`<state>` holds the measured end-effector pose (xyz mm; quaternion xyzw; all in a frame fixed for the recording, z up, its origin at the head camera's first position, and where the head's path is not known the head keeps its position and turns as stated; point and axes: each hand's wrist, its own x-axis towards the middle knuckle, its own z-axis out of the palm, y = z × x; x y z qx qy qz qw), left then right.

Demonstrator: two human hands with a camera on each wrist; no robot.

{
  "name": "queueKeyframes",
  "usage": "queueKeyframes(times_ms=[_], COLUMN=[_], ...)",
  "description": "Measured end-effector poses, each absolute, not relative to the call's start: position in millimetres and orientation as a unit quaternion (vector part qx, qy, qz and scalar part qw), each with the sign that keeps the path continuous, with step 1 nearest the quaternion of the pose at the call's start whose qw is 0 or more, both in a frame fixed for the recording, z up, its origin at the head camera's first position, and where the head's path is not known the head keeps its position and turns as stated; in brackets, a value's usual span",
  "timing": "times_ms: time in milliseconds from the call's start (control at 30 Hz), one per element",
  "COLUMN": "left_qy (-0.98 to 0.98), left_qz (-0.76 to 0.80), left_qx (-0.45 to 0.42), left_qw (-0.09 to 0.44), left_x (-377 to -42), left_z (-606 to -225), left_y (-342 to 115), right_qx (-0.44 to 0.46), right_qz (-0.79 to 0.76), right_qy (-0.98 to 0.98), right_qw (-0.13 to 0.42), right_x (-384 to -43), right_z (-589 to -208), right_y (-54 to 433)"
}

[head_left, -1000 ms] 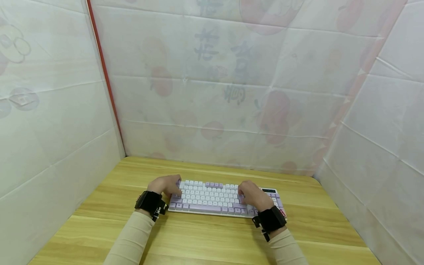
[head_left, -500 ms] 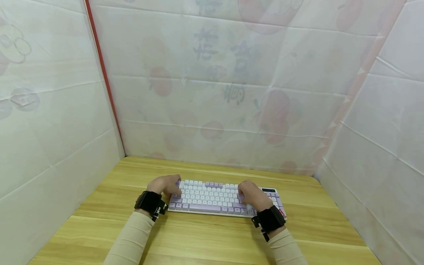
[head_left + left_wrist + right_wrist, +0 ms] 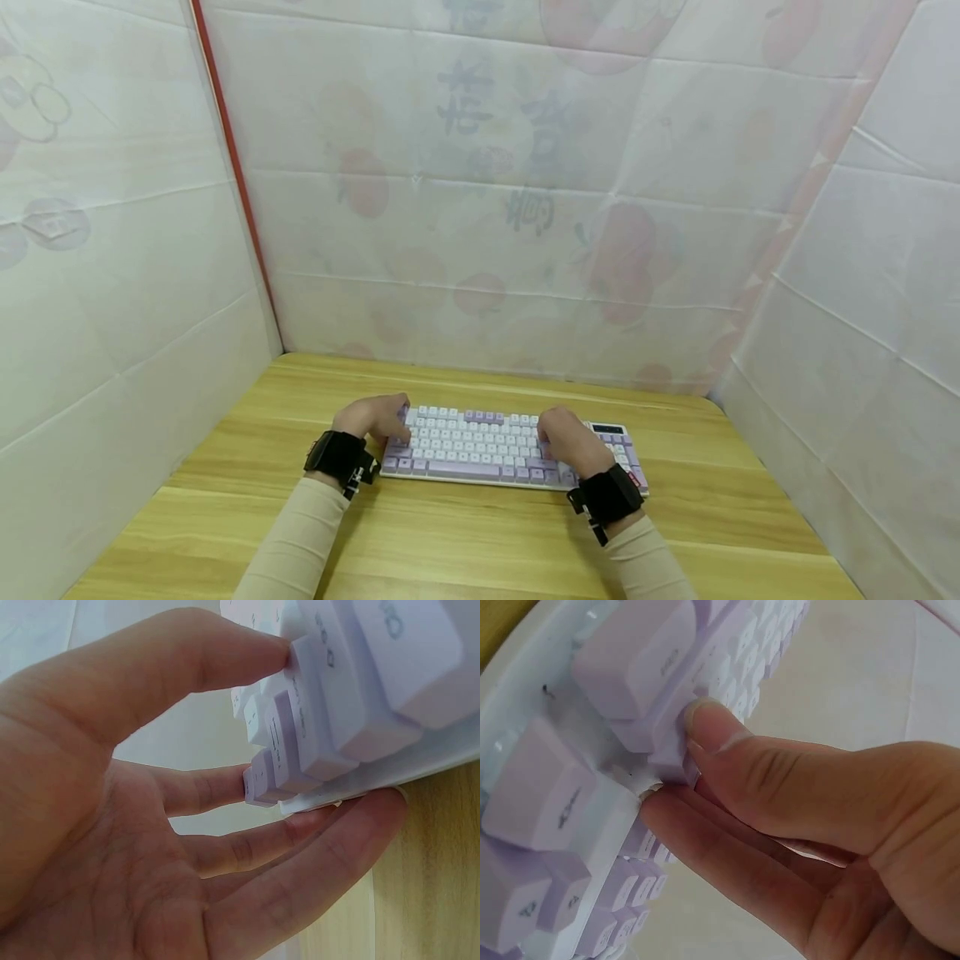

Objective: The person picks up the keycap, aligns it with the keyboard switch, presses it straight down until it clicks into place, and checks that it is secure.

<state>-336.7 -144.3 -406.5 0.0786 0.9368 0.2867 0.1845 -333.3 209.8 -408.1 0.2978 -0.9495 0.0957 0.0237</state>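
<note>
A white and light purple keyboard [image 3: 465, 450] lies on the wooden table, its long side facing me. My left hand [image 3: 375, 419] grips its left end. In the left wrist view the thumb rests on the purple keys [image 3: 304, 712], while the other fingers lie along the keyboard's side edge. Toward the right part of the keyboard, my right hand [image 3: 573, 442] bends down over the keys. Seen from the right wrist, thumb and fingers pinch a light purple keycap [image 3: 671, 766] beside a bare strip of the keyboard. The fingers partly hide that keycap.
The yellow wooden table [image 3: 450, 533] extends around the keyboard. White printed sheets [image 3: 480, 250] hang behind and on both sides, with a red strip [image 3: 232, 158] at the left corner. Each wrist wears a black strap [image 3: 337, 457]. A small dark screen [image 3: 607, 429] sits at the keyboard's upper right.
My right wrist has shifted very slightly left. Otherwise both hands keep the same hold on the keyboard and the keycap.
</note>
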Motion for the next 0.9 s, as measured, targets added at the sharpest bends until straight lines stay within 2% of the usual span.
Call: queueKeyframes(times_ms=[467,900], left_qy=[0.939,0.935], left_qz=[0.280,0.291], left_qx=[0.077,0.079], left_qw=[0.183,0.184], left_x=[-336.3,-336.5], left_z=[-405.2,-407.8], left_y=[-144.3,-145.3], right_qx=[0.269,0.249], right_qz=[0.085,0.092], right_qy=[-0.959,-0.962], right_qw=[0.026,0.060], right_x=[-332.1,-330.1], right_z=[-406.7,-408.0], right_y=[206.1,206.9])
